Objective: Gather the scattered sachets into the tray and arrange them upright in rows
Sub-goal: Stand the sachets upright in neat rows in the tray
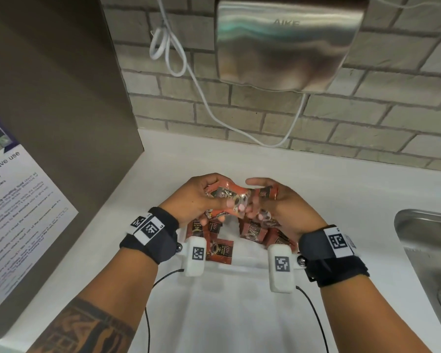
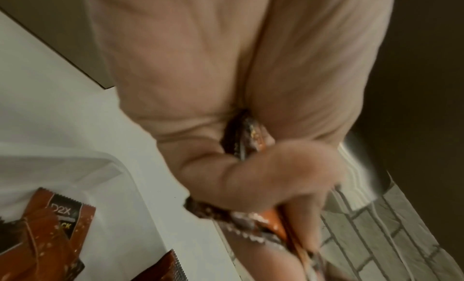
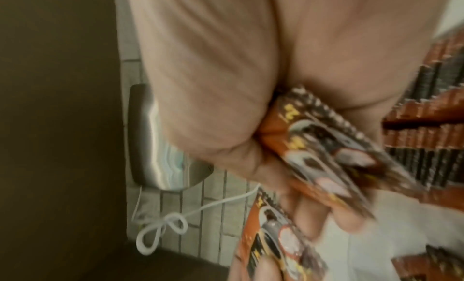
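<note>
Both hands are raised over a white tray (image 1: 239, 261) on the white counter. My left hand (image 1: 201, 197) grips a bunch of orange-brown coffee sachets (image 1: 229, 197); the sachets (image 2: 253, 134) poke out between its curled fingers. My right hand (image 1: 273, 202) holds another bunch of sachets (image 1: 266, 193), seen fanned in its palm as sachets (image 3: 334, 146). The two hands meet at the fingertips. More sachets (image 1: 219, 248) lie loose in the tray beneath the hands, and a packed row of sachets (image 3: 431, 98) stands on edge at the right.
A steel sink (image 1: 428, 250) is set into the counter at the right. A brown cabinet side with a paper notice (image 1: 18, 212) stands at the left. A steel hand dryer (image 1: 288, 42) and a white cable (image 1: 178, 62) hang on the brick wall behind.
</note>
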Tool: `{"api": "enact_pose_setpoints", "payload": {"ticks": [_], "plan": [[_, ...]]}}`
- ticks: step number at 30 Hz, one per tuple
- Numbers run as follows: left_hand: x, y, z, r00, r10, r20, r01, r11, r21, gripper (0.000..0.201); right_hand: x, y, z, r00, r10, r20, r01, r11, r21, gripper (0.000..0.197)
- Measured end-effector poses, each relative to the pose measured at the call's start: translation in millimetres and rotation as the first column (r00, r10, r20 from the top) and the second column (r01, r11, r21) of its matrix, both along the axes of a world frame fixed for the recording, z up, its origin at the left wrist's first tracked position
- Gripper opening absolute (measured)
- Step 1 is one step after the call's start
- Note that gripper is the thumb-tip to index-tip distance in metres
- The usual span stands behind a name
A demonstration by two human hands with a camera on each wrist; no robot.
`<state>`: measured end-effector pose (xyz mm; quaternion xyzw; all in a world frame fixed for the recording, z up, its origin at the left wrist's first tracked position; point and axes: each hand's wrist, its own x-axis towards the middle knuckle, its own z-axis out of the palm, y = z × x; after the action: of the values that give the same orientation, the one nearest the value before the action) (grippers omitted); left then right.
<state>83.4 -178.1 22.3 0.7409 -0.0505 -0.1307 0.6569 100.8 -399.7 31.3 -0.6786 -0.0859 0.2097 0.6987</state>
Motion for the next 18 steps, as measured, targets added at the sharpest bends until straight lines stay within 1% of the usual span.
{"api": "enact_pose_setpoints", "payload": {"ticks": [1, 2, 3, 5, 6, 8, 10, 13, 14, 16, 18], "plan": [[0, -1, 0, 1.000, -0.027, 0.011, 0.027, 0.999, 0.032, 0.035, 2, 2, 1, 0.996, -0.034, 0.079, 0.038, 0.998, -0.057, 0.045], [0, -3, 1, 0.998, -0.057, 0.030, 0.055, 0.996, 0.069, 0.036, 4, 4, 2, 0.991, -0.020, 0.134, 0.035, 0.994, -0.105, 0.043], [0, -6, 3, 0.995, -0.087, 0.049, 0.082, 0.991, 0.105, 0.036, 5, 7, 2, 0.988, 0.018, 0.152, 0.005, 0.988, -0.152, 0.047], [1, -9, 5, 0.989, -0.133, 0.068, 0.122, 0.982, 0.145, 0.040, 7, 13, 0, 0.987, 0.113, 0.114, -0.081, 0.965, -0.248, 0.056], [0, -10, 6, 0.989, -0.134, 0.068, 0.123, 0.981, 0.148, 0.041, 7, 14, -3, 0.986, 0.141, 0.086, -0.114, 0.959, -0.261, 0.056], [0, -10, 8, 0.990, -0.119, 0.071, 0.110, 0.987, 0.119, 0.044, 6, 13, -8, 0.990, 0.135, 0.043, -0.123, 0.970, -0.209, 0.053], [-1, -8, 8, 0.991, -0.103, 0.088, 0.096, 0.992, 0.077, 0.047, 5, 11, -11, 0.996, 0.091, -0.017, -0.093, 0.984, -0.152, 0.051], [-1, -7, 5, 0.988, -0.058, 0.142, 0.046, 0.996, 0.081, 0.047, 6, 11, -14, 0.996, 0.064, -0.066, -0.069, 0.994, -0.088, 0.043], [0, -6, 4, 0.988, -0.037, 0.149, 0.026, 0.997, 0.078, 0.047, 6, 12, -15, 0.995, 0.071, -0.074, -0.075, 0.995, -0.065, 0.044], [1, -8, 4, 0.988, 0.004, 0.153, -0.010, 0.999, 0.041, 0.046, 5, 12, -15, 0.989, 0.125, -0.083, -0.126, 0.992, -0.017, 0.058], [1, -10, 3, 0.985, 0.047, 0.164, -0.048, 0.999, 0.004, 0.044, 3, 11, -15, 0.981, 0.171, -0.094, -0.169, 0.985, 0.027, 0.065]]}}
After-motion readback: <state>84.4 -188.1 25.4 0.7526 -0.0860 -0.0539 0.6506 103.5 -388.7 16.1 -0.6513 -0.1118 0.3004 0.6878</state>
